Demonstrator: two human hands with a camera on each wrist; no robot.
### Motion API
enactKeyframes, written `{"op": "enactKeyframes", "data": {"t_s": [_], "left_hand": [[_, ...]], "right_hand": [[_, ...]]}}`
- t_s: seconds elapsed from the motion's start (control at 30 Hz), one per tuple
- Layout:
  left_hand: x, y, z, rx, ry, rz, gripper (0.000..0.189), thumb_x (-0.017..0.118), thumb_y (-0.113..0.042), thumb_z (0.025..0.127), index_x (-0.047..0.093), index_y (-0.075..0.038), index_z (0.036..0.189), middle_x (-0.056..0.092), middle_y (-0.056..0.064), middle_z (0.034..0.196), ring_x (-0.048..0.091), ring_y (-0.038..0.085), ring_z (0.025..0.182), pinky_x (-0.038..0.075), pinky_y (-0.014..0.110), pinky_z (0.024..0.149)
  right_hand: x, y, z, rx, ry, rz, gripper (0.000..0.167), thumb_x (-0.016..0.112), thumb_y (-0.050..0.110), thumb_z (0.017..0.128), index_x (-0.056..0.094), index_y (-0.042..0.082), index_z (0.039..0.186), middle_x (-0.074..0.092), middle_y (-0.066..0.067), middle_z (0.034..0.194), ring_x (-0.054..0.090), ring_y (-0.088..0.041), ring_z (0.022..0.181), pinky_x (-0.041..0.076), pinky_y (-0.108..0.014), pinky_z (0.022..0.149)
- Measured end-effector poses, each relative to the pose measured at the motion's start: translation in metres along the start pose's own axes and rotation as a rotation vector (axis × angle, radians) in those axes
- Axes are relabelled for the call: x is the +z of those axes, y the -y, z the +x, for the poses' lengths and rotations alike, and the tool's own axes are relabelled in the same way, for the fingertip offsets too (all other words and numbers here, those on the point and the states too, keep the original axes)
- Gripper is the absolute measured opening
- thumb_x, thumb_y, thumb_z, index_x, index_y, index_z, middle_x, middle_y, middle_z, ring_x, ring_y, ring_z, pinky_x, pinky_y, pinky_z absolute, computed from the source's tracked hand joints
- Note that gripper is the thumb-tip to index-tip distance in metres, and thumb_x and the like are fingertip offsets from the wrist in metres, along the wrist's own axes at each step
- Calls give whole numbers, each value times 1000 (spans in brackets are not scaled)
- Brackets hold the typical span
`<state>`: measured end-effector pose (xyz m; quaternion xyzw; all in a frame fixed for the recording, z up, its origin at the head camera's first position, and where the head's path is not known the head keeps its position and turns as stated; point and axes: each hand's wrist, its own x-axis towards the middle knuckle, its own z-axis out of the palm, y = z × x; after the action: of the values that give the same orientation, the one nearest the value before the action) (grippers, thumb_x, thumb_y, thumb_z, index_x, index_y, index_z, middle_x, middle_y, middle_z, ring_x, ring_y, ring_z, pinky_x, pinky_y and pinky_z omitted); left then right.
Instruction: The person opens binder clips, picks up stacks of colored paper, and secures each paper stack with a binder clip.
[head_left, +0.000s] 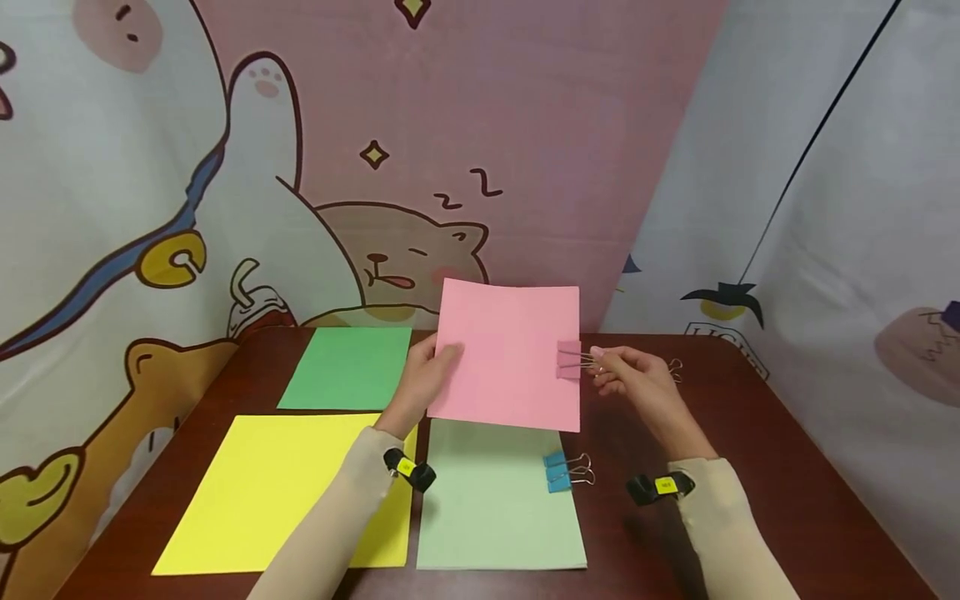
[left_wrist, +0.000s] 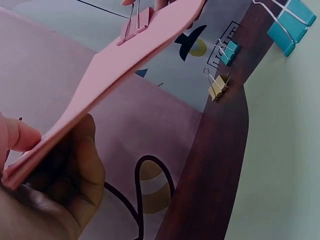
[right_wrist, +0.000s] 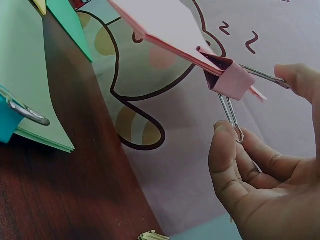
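Note:
My left hand [head_left: 423, 379] grips a thin stack of pink paper [head_left: 498, 350] by its left edge, thumb on the front face and fingers behind. The stack is held up, tilted, above the table. A pink binder clip [head_left: 567, 371] sits over the right edge of the stack. With my right hand [head_left: 641, 383] I pinch the clip's wire handles; in the right wrist view the thumb presses one handle and the fingertips the other, the pink clip [right_wrist: 235, 82] straddling the paper edge. Below lies light green paper [head_left: 498, 517] with a blue binder clip [head_left: 557, 473] on its right edge.
Yellow paper [head_left: 277, 492] lies at the front left of the brown table [head_left: 780, 500], green paper [head_left: 345, 367] behind it. Toward the back right stand a teal binder clip [left_wrist: 230, 52] and a tan binder clip [left_wrist: 218, 88]. A printed cartoon cloth [head_left: 525, 142] hangs behind the table.

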<state>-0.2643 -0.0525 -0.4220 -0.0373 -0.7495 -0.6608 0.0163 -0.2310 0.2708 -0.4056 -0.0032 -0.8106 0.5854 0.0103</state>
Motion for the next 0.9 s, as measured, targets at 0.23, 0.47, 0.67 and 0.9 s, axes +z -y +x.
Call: {"op": "enactKeyframes", "data": {"t_s": [0.23, 0.47, 0.67, 0.9], "left_hand": [[-8, -3, 3, -50, 31, 11, 35, 53, -25, 104, 70, -5, 127, 68, 10, 94, 62, 17, 75, 53, 29, 65], [-17, -5, 14, -49, 116, 110, 34, 57, -22, 104, 68, -3, 130, 72, 15, 106, 67, 17, 81, 56, 29, 72], [-24, -3, 29, -80, 180, 136, 31, 62, -22, 102, 70, 0, 122, 73, 12, 98, 68, 15, 74, 60, 33, 70], [-29, 2, 44, -142, 197, 213, 28, 65, -26, 101, 71, 0, 112, 71, 8, 88, 67, 16, 68, 61, 37, 69]], "right_hand": [[0, 3, 1, 53, -11, -37, 73, 64, 64, 93, 65, 0, 128, 71, -12, 111, 70, -27, 96, 60, -27, 84], [-3, 4, 11, 124, 15, -68, 82, 64, 69, 90, 62, 0, 135, 69, -17, 118, 69, -28, 99, 61, -33, 88], [-4, -1, 29, 184, 64, -107, 91, 63, 74, 86, 59, 0, 138, 68, -19, 122, 69, -31, 105, 60, -36, 93], [0, -8, 53, 218, 111, -133, 95, 64, 78, 83, 58, 0, 136, 68, -19, 125, 71, -24, 98, 61, -31, 89]]}}
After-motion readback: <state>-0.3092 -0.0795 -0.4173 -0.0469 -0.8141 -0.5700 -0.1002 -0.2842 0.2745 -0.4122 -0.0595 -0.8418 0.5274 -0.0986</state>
